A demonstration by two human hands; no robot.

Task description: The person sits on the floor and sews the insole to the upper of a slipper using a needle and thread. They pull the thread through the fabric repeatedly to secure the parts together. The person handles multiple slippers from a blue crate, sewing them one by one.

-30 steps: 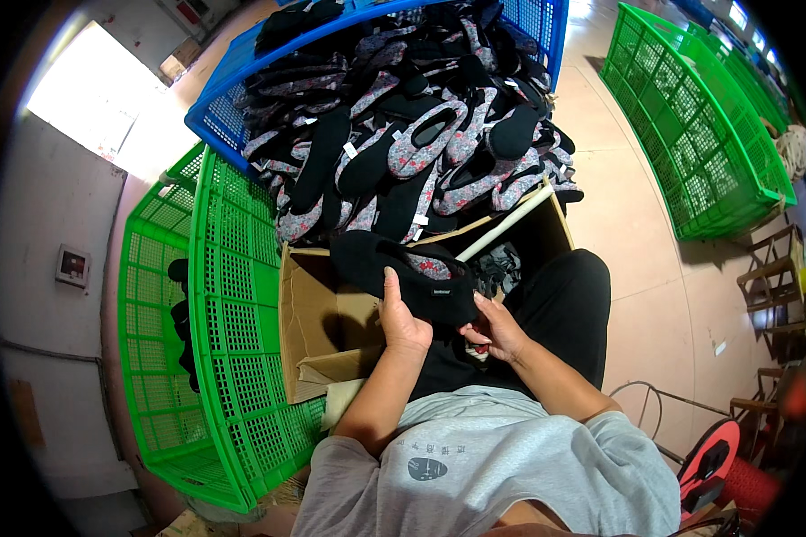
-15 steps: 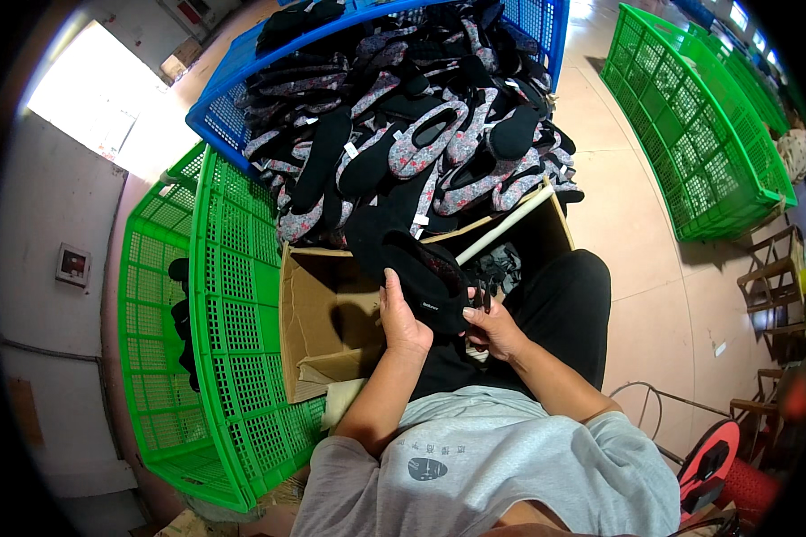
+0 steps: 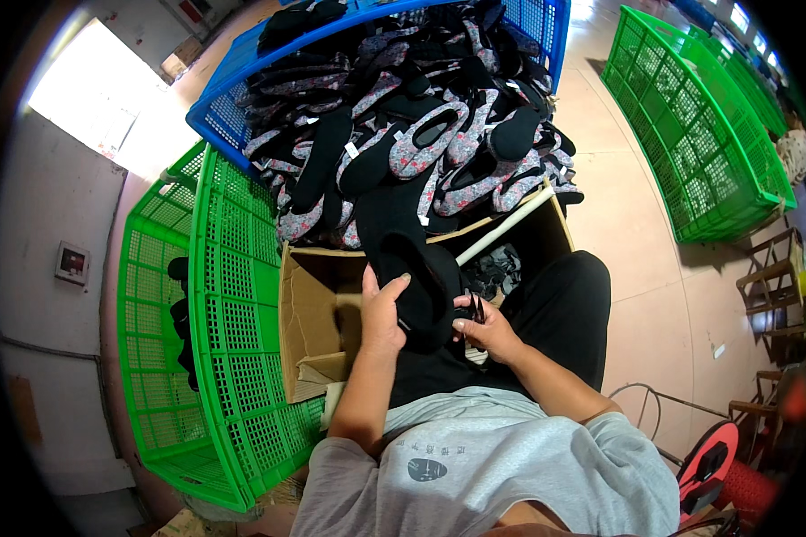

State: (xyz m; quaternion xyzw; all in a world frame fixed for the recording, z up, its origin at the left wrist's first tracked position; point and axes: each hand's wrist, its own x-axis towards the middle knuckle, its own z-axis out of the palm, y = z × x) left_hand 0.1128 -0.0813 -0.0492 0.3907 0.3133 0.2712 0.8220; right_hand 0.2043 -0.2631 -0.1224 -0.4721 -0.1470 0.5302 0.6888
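Observation:
Over my lap, my left hand [image 3: 383,313] grips a black fabric slip-on shoe [image 3: 421,336] by its side, thumb on top. The shoe's opening faces up. At its right edge is my right hand [image 3: 494,335], fingers closed round a small dark pointed tool [image 3: 476,309] that looks like thread snips. Its tip is close to the shoe; I cannot tell whether they touch. Just beyond lies a large heap of shoes [image 3: 427,148], grey-and-red floral with black soles, some bearing small white tags.
The heap fills a blue plastic crate [image 3: 217,112]. Below it stands an open cardboard box [image 3: 318,300] with a pale rod [image 3: 506,224] across it. Green crates [image 3: 237,358] stand at the left, another green crate [image 3: 681,134] at the far right. Wooden stools [image 3: 770,277] are at the right.
The shoe has turned in my hands and shifted slightly left and down. My left thumb now lies across its top, and my right hand has moved a little left.

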